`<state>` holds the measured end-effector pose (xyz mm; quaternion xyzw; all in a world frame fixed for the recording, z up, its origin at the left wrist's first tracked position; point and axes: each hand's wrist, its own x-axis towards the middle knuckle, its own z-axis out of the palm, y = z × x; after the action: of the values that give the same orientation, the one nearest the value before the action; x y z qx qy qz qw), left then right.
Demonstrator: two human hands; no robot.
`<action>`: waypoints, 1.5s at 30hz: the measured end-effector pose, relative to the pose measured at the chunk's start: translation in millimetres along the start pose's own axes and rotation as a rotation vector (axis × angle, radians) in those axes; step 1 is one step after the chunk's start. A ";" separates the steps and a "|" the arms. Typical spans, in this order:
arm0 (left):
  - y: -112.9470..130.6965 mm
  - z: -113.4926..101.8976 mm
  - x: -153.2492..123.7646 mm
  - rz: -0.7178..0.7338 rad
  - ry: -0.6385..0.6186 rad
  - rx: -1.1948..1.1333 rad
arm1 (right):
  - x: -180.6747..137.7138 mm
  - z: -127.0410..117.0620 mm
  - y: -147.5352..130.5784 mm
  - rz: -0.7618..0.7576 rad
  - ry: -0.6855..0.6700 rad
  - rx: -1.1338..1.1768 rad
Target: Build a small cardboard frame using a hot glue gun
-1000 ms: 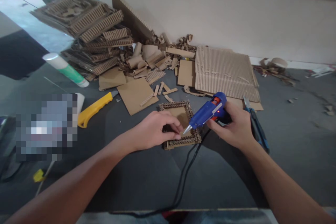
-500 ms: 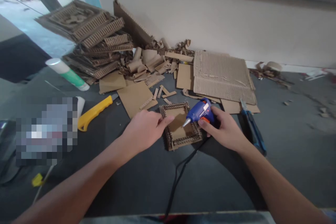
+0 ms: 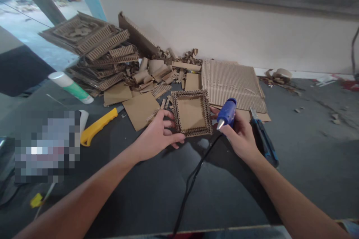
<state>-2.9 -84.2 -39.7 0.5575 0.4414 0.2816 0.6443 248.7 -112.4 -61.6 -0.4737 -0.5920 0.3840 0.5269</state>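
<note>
A small cardboard frame (image 3: 192,112), with layered corrugated strips round its edge and a flat brown base, is tilted up off the table in front of me. My left hand (image 3: 165,130) grips its left side and lower left corner, thumb on the near edge. In my right hand (image 3: 239,130) is a blue hot glue gun (image 3: 227,112), its metal nozzle pointing down and toward me. Fingertips of that hand reach past the gun to the frame's right side; whether they press on it is hard to tell. A black cord trails from the gun to the near edge.
Stacked cardboard frames (image 3: 92,52) stand at the back left beside cardboard scraps (image 3: 157,69). A corrugated sheet (image 3: 231,82) lies at the back. Around the work are a yellow-handled knife (image 3: 99,125), a blue cutter (image 3: 265,138) and a white-green tube (image 3: 71,87).
The cardboard frame has been raised and turned more upright, with my left hand now gripping its left side. My right hand has turned the glue gun's nozzle from leftward to toward me.
</note>
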 end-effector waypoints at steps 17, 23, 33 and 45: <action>-9.4 -1.0 8.6 0.134 0.177 0.271 | -5.4 8.9 -9.8 -0.256 0.225 -0.806; -11.2 -2.0 7.4 0.113 0.170 0.273 | -6.8 15.3 -10.5 -0.264 0.299 -0.914; -10.6 -4.1 7.2 0.148 0.206 0.264 | -3.2 8.3 -11.4 -0.368 0.382 -1.000; -4.3 -1.1 6.2 0.120 0.056 0.093 | -5.6 13.5 -10.2 -0.307 0.321 -0.976</action>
<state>-1.6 -79.3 -45.4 0.6041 0.4377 0.3141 0.5872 233.8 -119.8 -55.3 -0.6242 -0.6763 -0.0945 0.3795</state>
